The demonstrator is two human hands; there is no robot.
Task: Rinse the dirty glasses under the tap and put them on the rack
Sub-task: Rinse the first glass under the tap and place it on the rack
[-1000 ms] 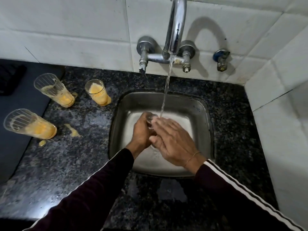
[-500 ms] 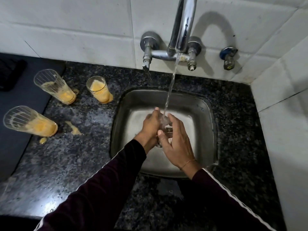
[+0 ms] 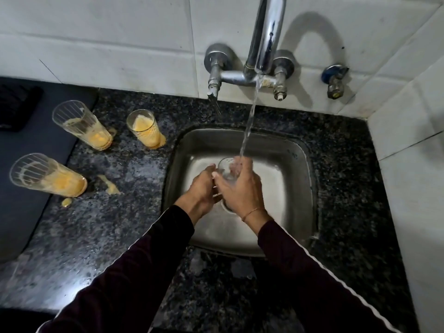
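Over the sink [image 3: 300, 150], right under the running water [image 3: 249, 121], both hands hold one glass [image 3: 227, 169]. The water falls from the tap [image 3: 264, 44] and lands at the open mouth of the glass.

The left hand [image 3: 201, 188] is curled round the side of the glass from about 8 o'clock. The right hand [image 3: 240, 191] wraps round it from about 4 o'clock, and its fingers reach up past the rim. So both grips are closed on the same glass.

The glass looks like it stands almost straight up, with its mouth toward 12 o'clock and its bottom hidden down between the two palms. I cannot see the bottom at all. It looks clear now, so I think this rinse is nearly done.

Three more dirty glasses wait on the dark counter [image 3: 120, 224], away at 9 and 10 o'clock from the hands. One tall glass [image 3: 81, 126] leans by the dark mat [image 3: 28, 200], a short glass [image 3: 145, 131] stands nearest the sink, and a third glass [image 3: 48, 175] leans on its side on the mat edge. All have yellow stuff in them, and some has spilled on the counter.

The left hand is nearer to those glasses. I cannot see a rack for sure; the dark mat at 9 o'clock may be the place.
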